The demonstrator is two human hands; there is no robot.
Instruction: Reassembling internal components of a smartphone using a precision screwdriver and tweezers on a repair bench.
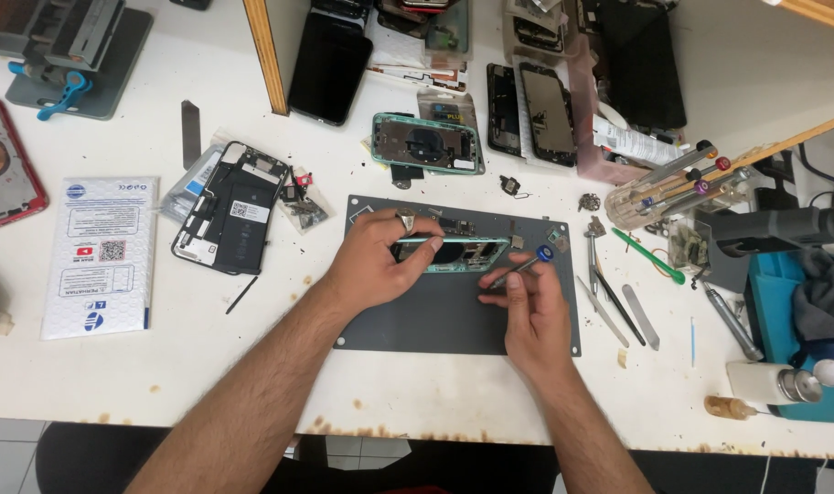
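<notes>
On grey mat [417, 320], left hand [376, 261] grips green phone frame [458, 253]; right hand [531, 306] seemingly pinches screwdriver [527, 267].

Matt grey rubbery mat [435, 320], metal tweezers [609, 311]

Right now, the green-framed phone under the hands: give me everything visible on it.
The opened phone body has a mint-green frame, seemingly metal, with dark internals and a round dark coil exposed; the screen is off. It lies flat, long side across, on the upper half of the dark grey work mat. The left hand pins its left end, fingers over the top edge. The right hand holds a blue-capped screwdriver whose tip seems to meet the frame's lower right edge. Finer parts are too small to tell.
</notes>
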